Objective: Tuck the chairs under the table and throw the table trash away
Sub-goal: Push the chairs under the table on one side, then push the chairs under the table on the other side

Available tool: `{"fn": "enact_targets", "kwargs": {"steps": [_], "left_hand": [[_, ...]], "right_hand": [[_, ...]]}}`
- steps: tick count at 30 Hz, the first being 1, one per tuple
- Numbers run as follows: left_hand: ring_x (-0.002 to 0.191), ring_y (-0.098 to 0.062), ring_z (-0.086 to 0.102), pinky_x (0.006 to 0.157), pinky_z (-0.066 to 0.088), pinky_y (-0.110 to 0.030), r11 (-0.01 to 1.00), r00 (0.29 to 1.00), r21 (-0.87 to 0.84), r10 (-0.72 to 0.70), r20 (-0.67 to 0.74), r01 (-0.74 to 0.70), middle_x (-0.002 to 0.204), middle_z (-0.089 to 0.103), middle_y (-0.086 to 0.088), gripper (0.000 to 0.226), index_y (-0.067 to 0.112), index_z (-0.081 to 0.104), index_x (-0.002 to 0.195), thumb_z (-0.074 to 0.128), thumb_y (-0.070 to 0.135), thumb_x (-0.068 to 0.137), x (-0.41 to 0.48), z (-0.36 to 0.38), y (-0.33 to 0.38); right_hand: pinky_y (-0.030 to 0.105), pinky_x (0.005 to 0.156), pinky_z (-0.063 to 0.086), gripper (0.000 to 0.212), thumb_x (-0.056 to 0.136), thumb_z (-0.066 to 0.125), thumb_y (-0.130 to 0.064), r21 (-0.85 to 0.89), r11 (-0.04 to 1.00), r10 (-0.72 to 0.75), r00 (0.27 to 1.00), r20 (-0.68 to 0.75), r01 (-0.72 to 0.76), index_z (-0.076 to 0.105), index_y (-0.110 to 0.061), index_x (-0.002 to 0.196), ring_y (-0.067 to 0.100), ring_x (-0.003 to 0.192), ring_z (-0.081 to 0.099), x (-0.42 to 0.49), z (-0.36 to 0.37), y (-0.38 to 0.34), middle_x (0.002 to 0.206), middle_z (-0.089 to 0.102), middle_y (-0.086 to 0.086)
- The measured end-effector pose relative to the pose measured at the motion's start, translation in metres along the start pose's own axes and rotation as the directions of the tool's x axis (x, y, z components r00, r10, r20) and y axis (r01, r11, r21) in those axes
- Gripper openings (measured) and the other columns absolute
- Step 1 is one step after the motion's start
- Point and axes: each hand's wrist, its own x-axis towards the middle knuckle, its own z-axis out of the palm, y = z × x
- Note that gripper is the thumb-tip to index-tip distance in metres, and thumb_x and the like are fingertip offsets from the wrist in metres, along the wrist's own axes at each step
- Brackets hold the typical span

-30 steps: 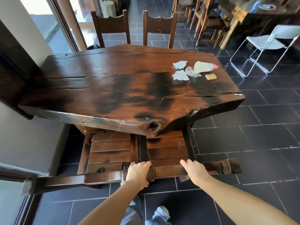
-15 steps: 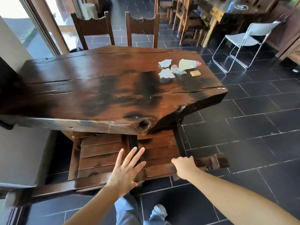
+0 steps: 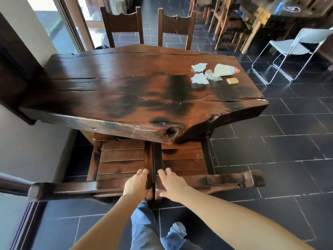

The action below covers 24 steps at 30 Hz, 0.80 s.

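Observation:
Two dark wooden chairs stand side by side at the near edge of the slab table (image 3: 111,98), their seats partly under it. My left hand (image 3: 136,183) grips the top rail of the left chair (image 3: 72,190), and my right hand (image 3: 171,184) grips the top rail of the right chair (image 3: 225,179). Both hands sit close to the gap between the chairs. At the table's far right lies the trash: two crumpled papers (image 3: 199,73), a clear wrapper (image 3: 211,76), a tipped cup (image 3: 224,70) and a small tan block (image 3: 232,80).
Two more wooden chairs (image 3: 176,26) stand at the table's far side, a little back from it. A white wall (image 3: 27,150) and a window frame close off the left. A white folding chair (image 3: 295,46) and other furniture stand at the back right on the dark tiled floor.
My left hand, lifted with spread fingers half a second ago, is back down on the left chair's rail. My right hand has slid left along its rail toward the gap.

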Motion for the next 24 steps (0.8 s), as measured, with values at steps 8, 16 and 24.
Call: {"fn": "enact_targets", "kwargs": {"steps": [8, 16, 24], "left_hand": [[0.095, -0.031, 0.061, 0.075, 0.046, -0.035, 0.993, 0.996, -0.116, -0.044, -0.083, 0.034, 0.109, 0.055, -0.004, 0.033, 0.013, 0.048, 0.106, 0.062, 0.011, 0.076, -0.01, 0.007, 0.005], [0.112, -0.027, 0.048, 0.085, 0.045, -0.034, 0.984, 0.994, -0.158, -0.094, -0.047, 0.085, 0.12, 0.045, -0.006, 0.038, 0.01, 0.042, 0.113, 0.06, 0.01, 0.079, -0.012, 0.016, 0.016], [0.108, -0.03, 0.054, 0.084, 0.047, -0.04, 0.977, 0.993, -0.199, -0.053, 0.109, 0.075, 0.118, 0.047, -0.005, 0.037, 0.013, 0.045, 0.113, 0.055, 0.027, 0.081, -0.008, 0.006, 0.006]], "right_hand": [[0.066, 0.1, 0.031, 0.074, 0.087, 0.064, -0.034, -0.128, 0.989, 0.07, 0.998, 0.009, -0.068, 0.017, -0.02, 0.141, 0.038, 0.124, 0.044, 0.004, 0.003, -0.006, 0.144, 0.024, 0.019], [0.056, 0.095, 0.042, 0.067, 0.086, 0.063, -0.035, -0.045, 0.998, 0.045, 0.999, -0.025, -0.046, 0.022, -0.022, 0.136, 0.036, 0.118, 0.048, 0.005, 0.004, -0.001, 0.135, 0.034, 0.016], [0.05, 0.093, 0.044, 0.066, 0.085, 0.061, -0.045, 0.072, 0.997, 0.037, 0.998, 0.05, -0.041, 0.025, -0.021, 0.135, 0.036, 0.114, 0.049, 0.0, -0.005, -0.001, 0.132, 0.035, 0.014]]}}
